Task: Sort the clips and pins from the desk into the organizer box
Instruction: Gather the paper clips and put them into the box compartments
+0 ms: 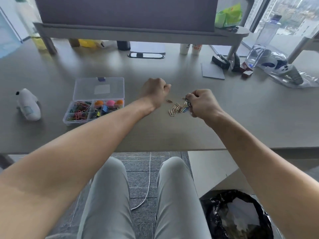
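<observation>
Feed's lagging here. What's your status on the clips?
Left hand fisted, contents unseen. Right hand pinching paper clips from desk pile. Organizer box open at left, path unobstructed.

No text, brand, number or sign here that you could read. Orange print on the paper cup [196, 47] at the back of the tabletop [224, 118]: too blurred to make out. Red-and-yellow mark on the green bag [227, 14] on the shelf [129, 32]: also unreadable. Pale label patch on the organizer box lid [101, 89]: shows you no lettering. Small patch on the white gadget [28, 105] at your far left: nothing legible.
</observation>
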Tool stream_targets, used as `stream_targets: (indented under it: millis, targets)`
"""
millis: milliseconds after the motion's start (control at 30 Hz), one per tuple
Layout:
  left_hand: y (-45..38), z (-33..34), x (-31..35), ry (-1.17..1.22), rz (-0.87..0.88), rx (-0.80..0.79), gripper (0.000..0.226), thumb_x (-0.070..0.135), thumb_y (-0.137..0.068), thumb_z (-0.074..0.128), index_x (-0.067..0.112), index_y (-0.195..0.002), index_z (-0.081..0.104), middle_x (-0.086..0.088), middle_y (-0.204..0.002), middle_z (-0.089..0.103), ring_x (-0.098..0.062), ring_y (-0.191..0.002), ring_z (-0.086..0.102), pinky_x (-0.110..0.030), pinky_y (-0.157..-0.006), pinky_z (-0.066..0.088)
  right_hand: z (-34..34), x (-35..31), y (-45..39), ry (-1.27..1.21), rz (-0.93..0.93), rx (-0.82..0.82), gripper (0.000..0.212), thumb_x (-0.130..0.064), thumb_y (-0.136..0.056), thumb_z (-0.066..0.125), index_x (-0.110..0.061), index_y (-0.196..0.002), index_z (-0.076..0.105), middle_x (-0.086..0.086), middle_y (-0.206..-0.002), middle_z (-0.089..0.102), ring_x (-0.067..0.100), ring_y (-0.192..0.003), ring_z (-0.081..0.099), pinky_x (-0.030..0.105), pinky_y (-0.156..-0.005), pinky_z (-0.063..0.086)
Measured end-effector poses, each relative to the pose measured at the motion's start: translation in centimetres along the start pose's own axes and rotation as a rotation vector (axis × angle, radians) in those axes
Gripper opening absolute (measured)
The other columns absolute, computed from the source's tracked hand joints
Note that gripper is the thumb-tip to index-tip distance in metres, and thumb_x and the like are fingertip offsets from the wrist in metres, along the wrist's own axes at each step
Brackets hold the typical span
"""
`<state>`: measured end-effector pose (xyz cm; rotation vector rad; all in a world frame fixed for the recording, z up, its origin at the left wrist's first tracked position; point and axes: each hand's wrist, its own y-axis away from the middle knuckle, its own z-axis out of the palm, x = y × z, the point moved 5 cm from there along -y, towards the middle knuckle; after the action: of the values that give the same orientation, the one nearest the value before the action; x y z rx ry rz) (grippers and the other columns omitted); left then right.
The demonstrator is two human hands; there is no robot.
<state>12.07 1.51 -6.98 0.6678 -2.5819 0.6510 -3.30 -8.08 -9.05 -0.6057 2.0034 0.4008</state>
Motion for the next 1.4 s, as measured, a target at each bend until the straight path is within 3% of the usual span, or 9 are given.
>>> stream_targets:
  millis: [167,333,467,633,767,967,1100,1300,1400]
  targets:
    - [2.7,-5.9,-4.8,-0.047,-0.112,0.068,0.051,0.025,-0.099,0.052,0.007,-0.054,0.039,-0.017,-0.060,0.041,-0.041,-0.067,0.052,-0.032,-0.059,0.028,5.8,-3.7,1.2,-0.031,-0.064,-0.106,0.025,-0.023,-0.099,0.059,-0.009,-0.079,0.067,0.004,-0.058,0.054,0.024,-0.047,0.047,0.032,-0.051,0.044]
    - [6.0,-11.4,-11.5,-0.108,-0.231,0.141,0.050,0.030,-0.096,0.050,0.010,-0.050,0.048,-0.007,-0.054,0.048,-0.032,-0.061,0.058,-0.039,-0.063,0.052,12.2,-7.4,2.6,-0.033,-0.135,-0.238,0.026,-0.024,-0.099,0.059,-0.005,-0.083,0.068,0.005,-0.058,0.055,0.024,-0.052,0.050,0.035,-0.054,0.047]
    - [8.7,-15.2,-15.5,-0.160,-0.263,0.171,0.053,0.024,-0.100,0.052,0.015,-0.049,0.041,0.005,-0.049,0.038,-0.021,-0.054,0.044,-0.027,-0.060,0.030,16.4,-10.0,3.6,-0.029,-0.183,-0.311,0.029,-0.020,-0.101,0.058,0.001,-0.084,0.068,0.005,-0.057,0.055,0.024,-0.053,0.050,0.035,-0.054,0.047]
    - [11.0,-16.8,-18.0,-0.258,-0.297,0.139,0.051,0.026,-0.101,0.049,0.009,-0.053,0.043,-0.001,-0.050,0.038,-0.026,-0.055,0.042,-0.032,-0.059,0.026,19.5,-11.9,4.6,-0.001,-0.234,-0.354,0.031,-0.021,-0.102,0.059,0.004,-0.087,0.069,0.005,-0.060,0.057,0.023,-0.057,0.053,0.038,-0.058,0.049]
    - [11.5,-15.8,-17.9,-0.292,-0.237,0.068,0.048,0.024,-0.101,0.046,0.009,-0.055,0.045,-0.003,-0.051,0.040,-0.015,-0.047,0.038,-0.031,-0.047,0.025,20.0,-12.4,4.9,0.022,-0.241,-0.350,0.033,-0.022,-0.102,0.059,0.007,-0.089,0.068,0.005,-0.059,0.057,0.023,-0.058,0.052,0.037,-0.058,0.048]
    - [12.3,-13.7,-17.6,-0.443,-0.072,0.030,0.041,0.023,-0.103,0.045,0.008,-0.066,0.058,-0.009,-0.057,0.052,-0.028,-0.054,0.052,-0.032,-0.053,0.037,19.1,-12.7,5.3,0.044,-0.240,-0.324,0.029,-0.021,-0.103,0.058,0.003,-0.090,0.069,0.003,-0.062,0.058,0.017,-0.051,0.053,0.022,-0.042,0.046]
    - [12.8,-13.9,-16.7,-0.530,0.028,0.104,0.038,0.023,-0.103,0.048,0.006,-0.074,0.063,-0.011,-0.060,0.055,-0.023,-0.054,0.040,-0.031,-0.054,0.030,19.0,-12.7,5.2,0.065,-0.257,-0.307,0.032,-0.023,-0.102,0.059,0.006,-0.090,0.068,0.003,-0.060,0.057,0.018,-0.053,0.052,0.029,-0.051,0.050]
    - [12.8,-14.0,-17.0,-0.485,0.002,0.121,0.032,0.022,-0.098,0.047,0.011,-0.068,0.052,-0.007,-0.059,0.045,-0.027,-0.055,0.040,-0.032,-0.056,0.029,19.4,-12.9,5.6,0.088,-0.251,-0.322,0.033,-0.021,-0.104,0.057,0.007,-0.091,0.068,0.002,-0.060,0.057,0.017,-0.048,0.052,0.021,-0.043,0.044]
    - [12.9,-14.5,-17.6,-0.485,-0.011,0.144,0.032,0.024,-0.095,0.048,0.010,-0.067,0.051,-0.011,-0.060,0.053,-0.027,-0.054,0.041,-0.031,-0.056,0.030,19.5,-13.4,5.7,0.100,-0.255,-0.324,0.035,-0.020,-0.104,0.056,0.011,-0.093,0.066,0.005,-0.059,0.056,0.020,-0.049,0.049,0.021,-0.042,0.042]
